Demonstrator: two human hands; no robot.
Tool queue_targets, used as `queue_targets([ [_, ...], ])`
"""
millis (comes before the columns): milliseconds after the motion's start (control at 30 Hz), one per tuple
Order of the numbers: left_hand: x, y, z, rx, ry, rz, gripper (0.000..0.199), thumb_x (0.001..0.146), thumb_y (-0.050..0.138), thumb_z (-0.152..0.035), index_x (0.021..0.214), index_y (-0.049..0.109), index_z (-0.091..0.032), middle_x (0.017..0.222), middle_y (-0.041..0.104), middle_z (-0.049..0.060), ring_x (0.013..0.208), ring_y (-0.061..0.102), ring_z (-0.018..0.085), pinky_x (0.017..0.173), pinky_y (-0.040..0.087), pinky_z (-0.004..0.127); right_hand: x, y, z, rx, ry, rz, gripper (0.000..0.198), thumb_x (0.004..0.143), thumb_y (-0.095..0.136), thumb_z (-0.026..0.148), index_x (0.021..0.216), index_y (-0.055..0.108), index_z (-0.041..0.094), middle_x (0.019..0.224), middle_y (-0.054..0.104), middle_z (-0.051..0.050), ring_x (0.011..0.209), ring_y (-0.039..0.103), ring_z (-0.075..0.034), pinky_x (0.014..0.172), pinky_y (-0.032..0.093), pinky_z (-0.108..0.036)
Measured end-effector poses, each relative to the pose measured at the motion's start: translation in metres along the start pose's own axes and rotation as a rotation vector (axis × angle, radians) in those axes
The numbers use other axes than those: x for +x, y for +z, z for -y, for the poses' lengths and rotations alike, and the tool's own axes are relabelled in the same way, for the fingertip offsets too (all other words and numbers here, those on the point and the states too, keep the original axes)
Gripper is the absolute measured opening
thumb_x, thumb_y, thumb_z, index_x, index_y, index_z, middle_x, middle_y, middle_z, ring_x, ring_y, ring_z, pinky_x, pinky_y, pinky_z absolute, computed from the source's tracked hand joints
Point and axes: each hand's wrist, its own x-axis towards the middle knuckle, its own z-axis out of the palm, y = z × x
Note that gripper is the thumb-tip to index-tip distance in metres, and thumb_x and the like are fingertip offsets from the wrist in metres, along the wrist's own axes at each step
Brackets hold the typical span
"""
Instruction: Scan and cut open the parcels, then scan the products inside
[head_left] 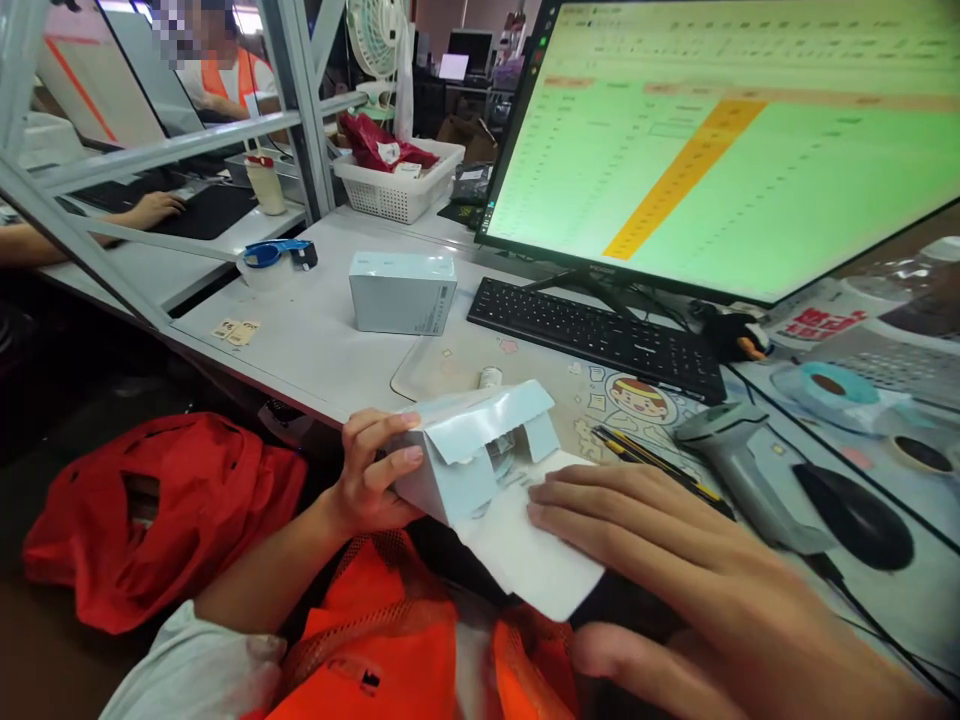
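A light-blue cardboard box (457, 470) is tilted over the desk's front edge, its end open and its white inner flap (532, 540) folded out toward me. Something clear or glassy shows dimly inside; I cannot make out what. My left hand (379, 465) grips the box's left side, fingers on top and around it. My right hand (675, 560) lies with stretched fingers on the white flap, the fingertips touching it. Another light-blue box (401, 293), closed, stands upright on the desk behind. Just beyond the open box is a small white cylinder (490, 378).
A black keyboard (592, 335) lies below the large monitor (705, 150). On the right are a barcode scanner (724, 450), a black mouse (855, 515) and a yellow cutter (652, 460). A tape roll (270, 262) and a white basket (397, 185) stand left, near the metal frame (300, 110).
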Motion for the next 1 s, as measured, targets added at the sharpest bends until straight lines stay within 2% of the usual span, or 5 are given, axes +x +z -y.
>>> queue_targets([
  [167,-0.002,0.003,-0.003,-0.029,-0.01,-0.044,0.046,0.098,0.065,-0.045,0.136,0.05,-0.024,0.124,0.063,0.016,0.109,0.06,0.028,0.088,0.057,0.045,0.024,-0.009,0.004,0.011,0.009,0.204,0.066,0.098,0.055,0.065,0.151,0.058,0.027,0.136,0.071,-0.01,0.125,0.067,-0.032,0.103,0.059,-0.057],
  [333,0.0,0.008,-0.008,-0.026,-0.024,-0.03,0.041,0.097,0.065,-0.041,0.132,0.049,-0.028,0.121,0.062,0.013,0.108,0.058,0.027,0.087,0.059,0.042,0.04,-0.01,0.008,0.009,0.084,0.359,0.054,0.093,0.062,0.066,0.125,0.074,0.024,0.124,0.075,-0.012,0.114,0.068,-0.035,0.095,0.059,-0.057],
  [633,-0.001,0.007,-0.017,-0.109,0.026,0.02,0.045,0.091,0.075,-0.019,0.13,0.053,-0.023,0.123,0.063,0.014,0.115,0.057,0.029,0.101,0.053,0.049,0.054,0.003,0.0,0.023,0.19,0.588,0.069,0.078,0.075,0.072,0.12,0.073,0.017,0.124,0.072,-0.017,0.126,0.059,-0.04,0.111,0.044,-0.056],
  [867,-0.007,0.006,-0.001,-0.115,-0.066,-0.041,0.075,0.082,0.085,-0.013,0.147,0.048,-0.018,0.134,0.059,0.019,0.124,0.06,0.031,0.102,0.056,0.047,0.048,-0.028,0.015,0.19,0.187,0.303,0.037,0.097,0.061,0.044,0.124,0.073,0.022,0.114,0.075,-0.01,0.109,0.066,-0.024,0.099,0.049,-0.037],
  [1000,-0.007,0.012,-0.004,-0.177,-0.077,-0.053,0.084,0.082,0.085,-0.018,0.154,0.042,-0.018,0.135,0.057,0.019,0.127,0.059,0.032,0.105,0.057,0.049,0.049,-0.029,0.019,0.211,0.163,0.406,0.043,0.092,0.067,0.05,0.125,0.072,0.022,0.114,0.075,-0.01,0.103,0.069,-0.024,0.09,0.052,-0.035],
])
